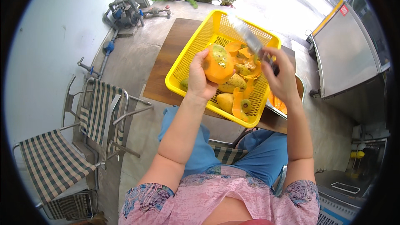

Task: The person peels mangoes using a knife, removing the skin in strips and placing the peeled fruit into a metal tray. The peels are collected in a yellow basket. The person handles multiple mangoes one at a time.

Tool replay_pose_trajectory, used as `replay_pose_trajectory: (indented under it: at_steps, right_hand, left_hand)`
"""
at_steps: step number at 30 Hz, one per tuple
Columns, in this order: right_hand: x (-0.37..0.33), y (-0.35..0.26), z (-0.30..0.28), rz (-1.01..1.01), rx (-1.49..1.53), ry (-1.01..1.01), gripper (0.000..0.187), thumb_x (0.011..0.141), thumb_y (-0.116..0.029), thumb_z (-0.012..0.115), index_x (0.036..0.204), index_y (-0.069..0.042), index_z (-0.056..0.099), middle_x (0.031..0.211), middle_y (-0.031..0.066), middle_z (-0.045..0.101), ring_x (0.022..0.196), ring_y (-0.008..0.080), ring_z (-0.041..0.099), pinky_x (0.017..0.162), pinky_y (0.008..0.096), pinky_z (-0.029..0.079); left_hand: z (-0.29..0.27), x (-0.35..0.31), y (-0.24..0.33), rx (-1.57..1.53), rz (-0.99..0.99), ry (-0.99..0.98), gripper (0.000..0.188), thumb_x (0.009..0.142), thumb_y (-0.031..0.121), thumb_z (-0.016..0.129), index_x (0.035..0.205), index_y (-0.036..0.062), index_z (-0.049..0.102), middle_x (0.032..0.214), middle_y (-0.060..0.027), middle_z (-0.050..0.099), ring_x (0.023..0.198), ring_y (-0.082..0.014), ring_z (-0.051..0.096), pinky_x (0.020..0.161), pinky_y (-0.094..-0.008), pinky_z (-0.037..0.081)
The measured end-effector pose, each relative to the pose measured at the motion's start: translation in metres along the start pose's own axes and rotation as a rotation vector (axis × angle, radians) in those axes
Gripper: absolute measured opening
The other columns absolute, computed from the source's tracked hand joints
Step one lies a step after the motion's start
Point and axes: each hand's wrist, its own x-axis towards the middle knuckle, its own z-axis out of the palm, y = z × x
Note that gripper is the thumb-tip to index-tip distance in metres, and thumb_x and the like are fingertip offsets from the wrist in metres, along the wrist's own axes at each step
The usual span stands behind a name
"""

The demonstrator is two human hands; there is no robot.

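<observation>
My left hand (pixel 198 75) is wrapped round a partly peeled papaya (pixel 218 64), raised over a yellow plastic basket (pixel 183 64). Orange flesh shows over much of it, while a patch of speckled yellow-green skin is left on its upper part. In my right hand (pixel 282 73) is a knife (pixel 250 37), gripped by its dark handle. Its broad blade points up and to the left, blurred, apart from the fruit. Below, the basket holds unpeeled papayas (pixel 232 84), orange peelings (pixel 237 104) and a cut-off round end (pixel 246 106).
The basket stands on a brown wooden table (pixel 166 62). Partly under my right forearm, a metal tray (pixel 301 87) holds orange pieces (pixel 277 103). Checked folding chairs (pixel 54 158) stand at left, near wall pipes and a pump (pixel 125 12). A steel cabinet (pixel 346 37) is at right.
</observation>
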Motion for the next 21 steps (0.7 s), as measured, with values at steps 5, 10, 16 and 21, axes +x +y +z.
replay_pose_trajectory:
  at_steps: [5, 10, 16, 21]
  right_hand:
    - [-0.037, -0.048, 0.013, -0.113, 0.166, -0.132, 0.037, 0.07, 0.001, 0.068, 0.106, -0.004, 0.06, 0.093, 0.0121, 0.056, 0.073, 0.0235, 0.063, 0.063, 0.0316, 0.052]
    - [-0.05, -0.043, 0.02, -0.133, 0.1, -0.094, 0.038, 0.069, -0.003, 0.07, 0.106, -0.005, 0.06, 0.094, 0.0125, 0.057, 0.072, 0.026, 0.063, 0.06, 0.0318, 0.053]
    - [-0.045, -0.045, 0.024, -0.172, 0.057, -0.041, 0.039, 0.068, -0.004, 0.07, 0.105, -0.006, 0.061, 0.093, 0.0116, 0.057, 0.07, 0.0258, 0.063, 0.058, 0.0317, 0.053]
    - [-0.044, -0.047, 0.026, -0.158, 0.036, -0.015, 0.038, 0.068, -0.004, 0.071, 0.104, -0.006, 0.061, 0.093, 0.0109, 0.058, 0.07, 0.0239, 0.064, 0.057, 0.0317, 0.053]
  left_hand:
    - [-0.009, 0.003, 0.001, -0.055, 0.039, -0.058, 0.034, 0.09, 0.035, 0.044, 0.108, 0.0084, 0.055, 0.105, -0.0123, 0.06, 0.096, -0.0274, 0.061, 0.08, -0.0479, 0.053]
    - [-0.002, -0.003, 0.004, -0.108, -0.011, -0.012, 0.035, 0.088, 0.038, 0.047, 0.109, 0.0103, 0.053, 0.102, -0.0114, 0.061, 0.092, -0.028, 0.062, 0.079, -0.0473, 0.054]
    - [-0.007, 0.0, -0.005, -0.041, 0.026, -0.092, 0.037, 0.087, 0.04, 0.05, 0.11, 0.0111, 0.052, 0.102, -0.0112, 0.061, 0.094, -0.0282, 0.062, 0.079, -0.0475, 0.054]
    - [-0.008, -0.001, -0.005, -0.075, 0.05, -0.116, 0.038, 0.086, 0.039, 0.051, 0.113, 0.0118, 0.051, 0.103, -0.0115, 0.061, 0.092, -0.0289, 0.063, 0.078, -0.0471, 0.054]
